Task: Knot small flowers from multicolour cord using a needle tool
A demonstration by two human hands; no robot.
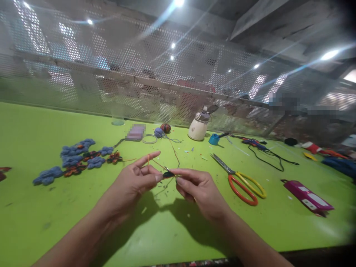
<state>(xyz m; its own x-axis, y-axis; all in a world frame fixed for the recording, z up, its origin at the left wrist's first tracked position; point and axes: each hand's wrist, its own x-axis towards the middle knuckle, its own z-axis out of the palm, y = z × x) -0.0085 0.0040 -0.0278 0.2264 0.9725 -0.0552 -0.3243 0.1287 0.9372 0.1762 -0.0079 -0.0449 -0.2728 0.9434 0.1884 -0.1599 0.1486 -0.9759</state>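
Note:
My left hand [135, 180] is closed, pinching a small dark crochet piece [168, 174] between thumb and fingers. Its index finger stretches out with orange yarn [148, 160] looped around it. On the other side of the piece, my right hand [198, 187] is closed on a thin crochet hook [167, 169]; only the hook's tip area shows, the remainder being hidden by the fingers. A dark strand of yarn [175, 154] runs from the piece back toward a dark orange-flecked yarn ball [165, 128] and a blue yarn ball [158, 132].
Blue and dark-orange crocheted flowers [96, 162] lie left. Scissors [243, 185] with orange and yellow handles rest right of my hands, near a magenta box [307, 196]. Behind stand a cream bottle [198, 129], a small blue pot [214, 139] and a glue gun [254, 143], before a perforated screen [155, 85].

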